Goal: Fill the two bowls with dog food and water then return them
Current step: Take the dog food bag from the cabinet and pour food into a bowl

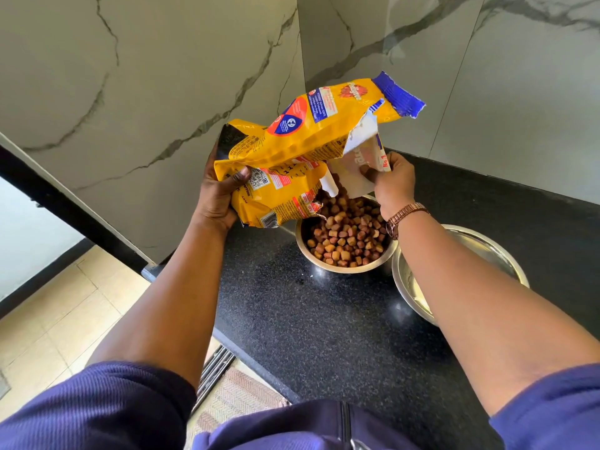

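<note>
A yellow dog food bag [311, 138] is tipped over a steel bowl [328, 269] on the black counter. My left hand [220, 196] grips the bag's lower end. My right hand [394, 183] pinches the torn white flap at the bag's mouth. Brown kibble [347, 235] fills much of the bowl, and some pieces are falling from the opening. A second steel bowl [487, 246] stands to the right, partly hidden by my right forearm; it holds no food.
The black speckled counter [324, 336] runs into a corner of marble-patterned wall panels [146, 92]. Its left edge drops to a beige tiled floor [48, 319] with a striped mat [240, 394] below.
</note>
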